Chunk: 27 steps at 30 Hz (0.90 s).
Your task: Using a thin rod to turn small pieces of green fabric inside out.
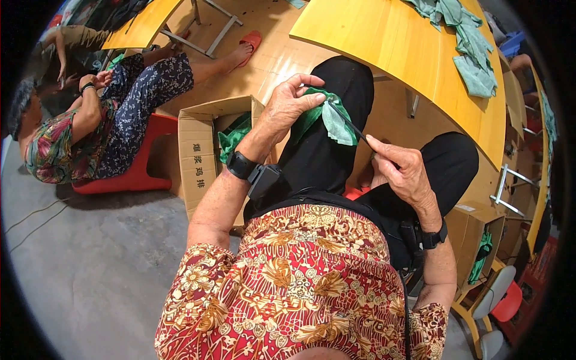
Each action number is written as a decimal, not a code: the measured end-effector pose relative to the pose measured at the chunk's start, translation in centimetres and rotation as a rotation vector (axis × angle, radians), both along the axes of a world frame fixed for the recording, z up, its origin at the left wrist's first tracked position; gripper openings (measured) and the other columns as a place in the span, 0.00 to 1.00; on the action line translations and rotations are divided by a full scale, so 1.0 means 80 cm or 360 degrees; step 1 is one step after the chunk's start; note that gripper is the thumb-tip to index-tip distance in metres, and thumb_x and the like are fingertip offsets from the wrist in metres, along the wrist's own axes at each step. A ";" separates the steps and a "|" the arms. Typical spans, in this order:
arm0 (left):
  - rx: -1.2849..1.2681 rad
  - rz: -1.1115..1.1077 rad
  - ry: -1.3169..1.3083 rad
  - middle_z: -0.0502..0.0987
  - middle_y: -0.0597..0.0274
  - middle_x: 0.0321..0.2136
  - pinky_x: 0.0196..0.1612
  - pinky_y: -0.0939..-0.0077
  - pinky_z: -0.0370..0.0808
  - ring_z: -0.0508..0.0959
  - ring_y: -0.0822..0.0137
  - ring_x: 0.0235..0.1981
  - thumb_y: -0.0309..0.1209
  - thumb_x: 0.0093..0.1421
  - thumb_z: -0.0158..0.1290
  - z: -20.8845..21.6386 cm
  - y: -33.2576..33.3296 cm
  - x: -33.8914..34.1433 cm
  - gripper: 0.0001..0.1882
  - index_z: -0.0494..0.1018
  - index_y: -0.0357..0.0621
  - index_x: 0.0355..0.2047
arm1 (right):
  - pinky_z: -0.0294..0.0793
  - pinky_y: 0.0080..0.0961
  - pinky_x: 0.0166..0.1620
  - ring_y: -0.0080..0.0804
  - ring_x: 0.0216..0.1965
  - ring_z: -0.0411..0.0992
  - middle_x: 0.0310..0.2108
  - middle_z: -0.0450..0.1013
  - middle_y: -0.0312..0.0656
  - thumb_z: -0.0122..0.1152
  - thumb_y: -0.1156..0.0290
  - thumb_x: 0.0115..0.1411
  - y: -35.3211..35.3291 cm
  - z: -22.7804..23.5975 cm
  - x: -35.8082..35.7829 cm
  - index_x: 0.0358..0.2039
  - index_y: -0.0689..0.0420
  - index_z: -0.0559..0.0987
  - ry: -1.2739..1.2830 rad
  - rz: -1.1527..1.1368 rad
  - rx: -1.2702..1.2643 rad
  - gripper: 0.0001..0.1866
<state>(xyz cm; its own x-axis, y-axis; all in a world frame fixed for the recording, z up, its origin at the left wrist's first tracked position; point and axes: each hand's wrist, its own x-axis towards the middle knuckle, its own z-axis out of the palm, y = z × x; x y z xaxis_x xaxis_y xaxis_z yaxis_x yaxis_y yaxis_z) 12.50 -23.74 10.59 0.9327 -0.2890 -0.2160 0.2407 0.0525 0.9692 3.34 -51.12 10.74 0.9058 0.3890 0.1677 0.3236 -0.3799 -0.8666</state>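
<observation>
Wears, nearest the camera, a red-and-gold patterned shirt [288,276]. Grasps a thin dark rod [360,134] between thumb and fingers of the right hand [403,170], running to a green cloth [338,124]. Pinches that cloth in the left hand [289,107], above the left thigh of the black trousers [315,171]. Sits beside an open cardboard box [198,189] holding green fabric [236,137]. Faces a yellow table [384,45] strewn with pale green cloth pieces [474,57]. Has a seated co-worker [69,144] at far left.

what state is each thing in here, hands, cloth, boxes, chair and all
Left hand, pinching
Held green cloth, crumpled
Right hand, pinching
Thin dark strip, held, roughly straight
Left cardboard box, open, green bundle inside
Right cardboard box, open, green fabric inside
Pale green cloths, crumpled
Red chair, occupied
</observation>
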 end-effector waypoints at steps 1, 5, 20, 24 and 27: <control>0.0001 0.0002 -0.0002 0.79 0.65 0.37 0.44 0.85 0.74 0.78 0.77 0.38 0.25 0.59 0.60 0.000 0.001 0.001 0.19 0.70 0.39 0.50 | 0.75 0.24 0.33 0.30 0.25 0.76 0.29 0.78 0.48 0.53 0.81 0.57 0.000 0.000 0.001 0.52 0.59 0.78 0.0051 0.0014 0.0028 0.21; -0.0186 -0.0060 0.0151 0.79 0.65 0.37 0.44 0.84 0.75 0.78 0.76 0.38 0.26 0.58 0.61 0.001 0.003 0.002 0.18 0.71 0.41 0.48 | 0.75 0.22 0.33 0.25 0.25 0.76 0.32 0.80 0.47 0.54 0.81 0.58 -0.002 0.002 -0.003 0.51 0.59 0.79 0.0117 -0.0064 0.0179 0.20; 0.0096 -0.0452 0.0071 0.78 0.71 0.34 0.46 0.86 0.72 0.76 0.79 0.37 0.28 0.54 0.65 0.044 -0.006 -0.012 0.14 0.74 0.44 0.40 | 0.73 0.23 0.31 0.31 0.25 0.75 0.25 0.75 0.45 0.56 0.84 0.54 -0.023 0.015 -0.028 0.51 0.60 0.78 -0.0123 0.0105 0.0114 0.22; 0.0178 -0.0591 0.0077 0.78 0.71 0.34 0.45 0.87 0.71 0.75 0.80 0.37 0.29 0.54 0.65 0.049 -0.009 -0.011 0.15 0.74 0.43 0.41 | 0.72 0.25 0.30 0.32 0.24 0.73 0.23 0.73 0.45 0.57 0.84 0.53 -0.033 0.021 -0.032 0.52 0.61 0.78 -0.0083 0.0170 0.0005 0.23; 0.0558 -0.0840 -0.0052 0.78 0.70 0.34 0.45 0.87 0.70 0.75 0.80 0.37 0.30 0.55 0.64 0.049 -0.014 -0.009 0.17 0.73 0.41 0.43 | 0.71 0.26 0.30 0.32 0.23 0.72 0.22 0.71 0.44 0.56 0.84 0.52 -0.034 0.005 -0.035 0.52 0.61 0.77 -0.0155 0.0192 -0.0103 0.24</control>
<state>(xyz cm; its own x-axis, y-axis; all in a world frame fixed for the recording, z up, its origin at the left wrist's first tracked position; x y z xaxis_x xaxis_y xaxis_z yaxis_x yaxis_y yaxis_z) 11.76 -24.83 14.47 0.6917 -0.6290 -0.3549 0.1174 -0.3870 0.9146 0.55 -53.84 11.15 0.8325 0.5069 0.2234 0.4516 -0.3874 -0.8037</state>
